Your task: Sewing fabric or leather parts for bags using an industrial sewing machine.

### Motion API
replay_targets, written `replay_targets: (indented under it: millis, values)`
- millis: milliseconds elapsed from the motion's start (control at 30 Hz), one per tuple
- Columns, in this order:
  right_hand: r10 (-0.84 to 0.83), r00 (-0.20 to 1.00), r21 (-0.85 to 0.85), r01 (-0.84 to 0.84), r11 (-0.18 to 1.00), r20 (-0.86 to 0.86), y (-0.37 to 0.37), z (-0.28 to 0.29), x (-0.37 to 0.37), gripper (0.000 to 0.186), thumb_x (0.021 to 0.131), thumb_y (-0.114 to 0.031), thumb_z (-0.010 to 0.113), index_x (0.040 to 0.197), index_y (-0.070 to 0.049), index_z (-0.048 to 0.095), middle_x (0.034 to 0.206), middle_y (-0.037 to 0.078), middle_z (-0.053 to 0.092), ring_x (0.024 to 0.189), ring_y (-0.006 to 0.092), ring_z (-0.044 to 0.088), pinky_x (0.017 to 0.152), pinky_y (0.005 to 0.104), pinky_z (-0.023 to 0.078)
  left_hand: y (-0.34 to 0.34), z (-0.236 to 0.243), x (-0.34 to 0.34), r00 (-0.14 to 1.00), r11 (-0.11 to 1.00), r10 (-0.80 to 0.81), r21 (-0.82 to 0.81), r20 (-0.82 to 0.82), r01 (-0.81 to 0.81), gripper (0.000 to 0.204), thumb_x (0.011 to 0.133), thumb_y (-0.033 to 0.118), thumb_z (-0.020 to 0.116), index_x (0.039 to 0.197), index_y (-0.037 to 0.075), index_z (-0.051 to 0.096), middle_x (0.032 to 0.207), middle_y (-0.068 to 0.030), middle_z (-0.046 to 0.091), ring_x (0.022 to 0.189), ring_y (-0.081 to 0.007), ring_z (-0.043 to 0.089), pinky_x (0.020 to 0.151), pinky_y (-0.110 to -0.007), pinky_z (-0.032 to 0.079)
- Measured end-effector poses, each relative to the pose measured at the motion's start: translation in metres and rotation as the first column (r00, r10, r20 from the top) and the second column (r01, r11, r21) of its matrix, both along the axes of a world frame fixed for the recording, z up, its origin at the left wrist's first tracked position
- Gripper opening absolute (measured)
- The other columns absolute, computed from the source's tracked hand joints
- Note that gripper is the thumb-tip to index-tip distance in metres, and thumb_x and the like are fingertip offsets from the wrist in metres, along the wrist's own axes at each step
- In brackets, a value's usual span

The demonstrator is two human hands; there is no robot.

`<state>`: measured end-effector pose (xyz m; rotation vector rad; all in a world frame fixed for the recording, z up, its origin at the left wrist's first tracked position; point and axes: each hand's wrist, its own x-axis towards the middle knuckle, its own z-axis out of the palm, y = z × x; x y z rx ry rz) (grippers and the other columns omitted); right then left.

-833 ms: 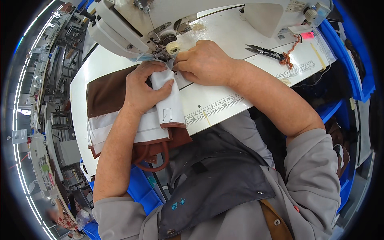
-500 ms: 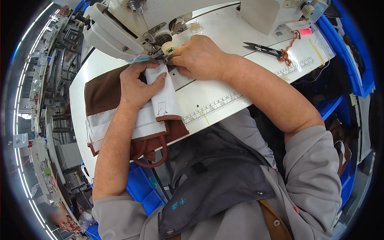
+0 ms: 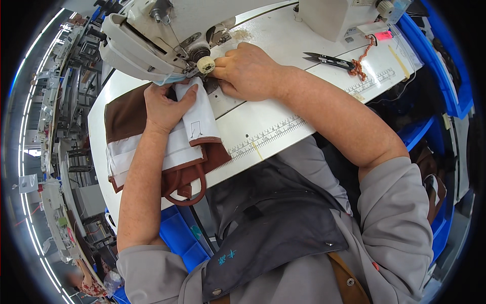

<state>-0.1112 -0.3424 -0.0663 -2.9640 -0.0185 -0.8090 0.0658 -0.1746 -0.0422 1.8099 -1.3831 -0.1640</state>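
My left hand (image 3: 164,106) grips a white fabric strip (image 3: 202,116), thumb on top, beside the needle of a white sewing machine (image 3: 142,38). The strip lies over a brown and white fabric piece (image 3: 124,119) with a brown looped handle (image 3: 202,187) hanging over the table's front edge. My right hand (image 3: 248,71) has curled fingers at the presser foot, just right of the pale round knob (image 3: 206,64); what those fingertips hold is hidden.
Black thread snips (image 3: 329,60) and an orange tangled cord (image 3: 358,68) lie on the right of the white table (image 3: 273,131). Blue bins (image 3: 445,66) flank its right side; another (image 3: 182,233) sits below. Another person (image 3: 86,283) is at the far lower left among machine rows.
My left hand and the fabric have moved up and slightly left, toward the needle. My right hand shows slightly higher and further left; the machine also shifts in view as the camera moves.
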Motion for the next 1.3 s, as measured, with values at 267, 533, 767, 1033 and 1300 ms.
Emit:
replay_targets:
  millis: [267,533,767,1033,1300]
  values:
    - [0.007,1.000,0.026,-0.008,1.000,0.027,-0.002,0.001,-0.002,0.021,0.083,-0.024,0.062,0.095,-0.010,0.071,0.094,0.004,0.068,0.087,0.0243,0.067,0.076,0.0417,0.053,-0.003,-0.005,0.006,0.998,0.999,-0.003,-0.035,0.059,0.005,0.026,0.072,0.015,0.082,0.090,-0.001,0.073,0.088,-0.0112,0.075,0.081,-0.0183,0.071,0.080,-0.030,0.055]
    - [0.014,1.000,0.166,-0.018,0.986,0.027,-0.003,0.000,0.000,0.018,0.083,-0.022,0.063,0.091,-0.007,0.067,0.092,0.008,0.067,0.089,0.0300,0.067,0.076,0.0451,0.054,0.003,-0.007,0.010,0.990,0.999,-0.042,-0.019,0.136,0.045,0.022,0.080,0.006,0.078,0.096,-0.007,0.070,0.089,-0.0085,0.074,0.078,-0.0104,0.065,0.075,-0.027,0.054]
    - [0.033,0.998,0.194,-0.043,0.980,0.053,-0.002,0.000,-0.001,0.020,0.084,-0.021,0.062,0.097,-0.007,0.068,0.095,0.009,0.067,0.089,0.0303,0.068,0.077,0.0444,0.055,0.042,0.000,-0.007,0.975,0.990,-0.108,-0.067,0.193,0.123,0.024,0.067,0.006,0.080,0.086,-0.002,0.066,0.092,-0.0138,0.072,0.109,-0.0302,0.068,0.099,-0.038,0.050]
    - [0.014,0.999,0.161,-0.019,0.987,0.032,-0.007,-0.004,0.000,0.026,0.087,-0.020,0.058,0.107,-0.009,0.070,0.103,0.008,0.069,0.090,0.0314,0.068,0.079,0.0437,0.055,0.113,0.046,-0.047,0.938,0.902,-0.345,0.263,-0.041,0.343,0.026,0.063,0.007,0.068,0.088,-0.002,0.064,0.103,-0.0152,0.070,0.129,-0.0396,0.054,0.114,-0.050,0.034]
    - [-0.008,1.000,0.142,0.009,0.990,-0.009,-0.012,-0.011,0.001,0.028,0.092,-0.018,0.058,0.118,-0.011,0.066,0.114,0.008,0.068,0.102,0.0302,0.066,0.088,0.0408,0.053,0.199,0.072,-0.079,0.998,0.997,0.046,-0.057,0.045,-0.043,0.038,0.075,0.010,0.068,0.113,0.002,0.068,0.140,-0.0174,0.058,0.139,-0.0340,0.047,0.116,-0.046,0.031]
